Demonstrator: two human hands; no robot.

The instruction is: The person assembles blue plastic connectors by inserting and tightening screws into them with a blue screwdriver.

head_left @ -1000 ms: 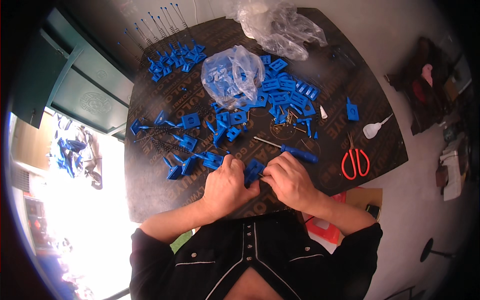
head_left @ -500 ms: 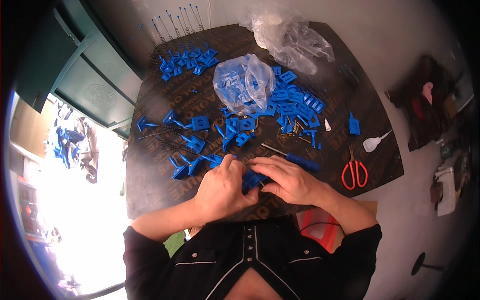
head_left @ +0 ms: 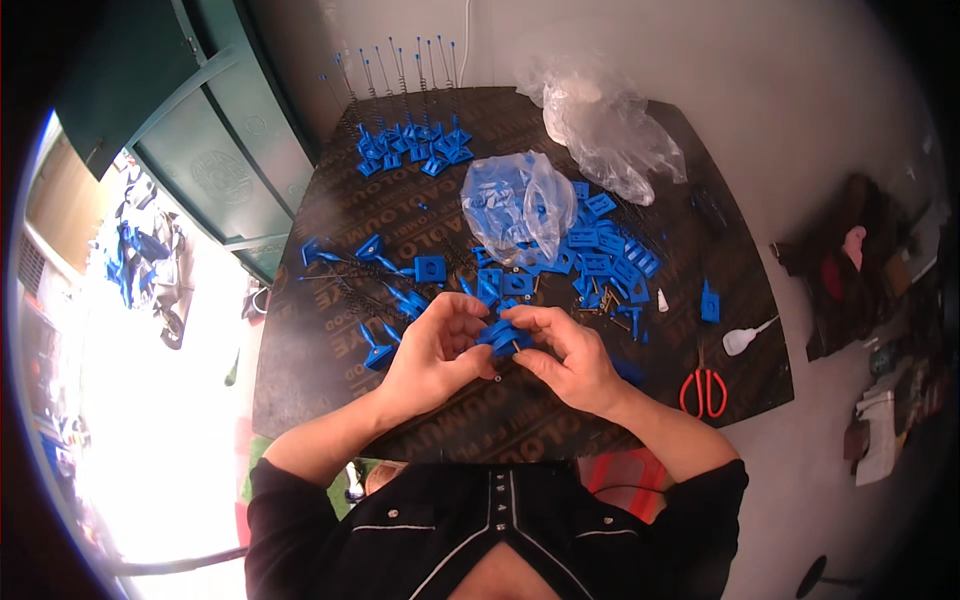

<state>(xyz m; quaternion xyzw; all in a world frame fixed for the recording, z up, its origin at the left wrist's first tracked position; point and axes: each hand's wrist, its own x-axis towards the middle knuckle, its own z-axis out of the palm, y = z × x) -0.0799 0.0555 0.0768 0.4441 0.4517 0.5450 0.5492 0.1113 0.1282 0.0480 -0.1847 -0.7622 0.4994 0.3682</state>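
Near the table's front edge, a blue plastic part (head_left: 505, 339) sits between my two hands. My left hand (head_left: 436, 352) grips its left side, with the thumb low and the fingers curled behind. My right hand (head_left: 572, 366) pinches the right side between thumb and fingers. A thin metal screw (head_left: 516, 346) sticks out of the part by my right thumb. Just below lies a small nut (head_left: 498, 379) on the table. The screwdriver's blue handle (head_left: 628, 372) shows past my right hand; the rest is hidden.
Blue pieces with springs (head_left: 410, 150) stand at the back left. A clear bag of blue parts (head_left: 515, 210) sits mid-table beside loose blue plates (head_left: 605, 250) and screws (head_left: 600, 295). Red-handled scissors (head_left: 704, 392) and a white bottle (head_left: 740, 341) lie right. An empty-looking plastic bag (head_left: 610, 130) lies behind.
My view has shifted, so the table sits lower in the picture. My fingers have spread apart somewhat around the blue part, leaving more of it visible. The right hand now covers most of the screwdriver.
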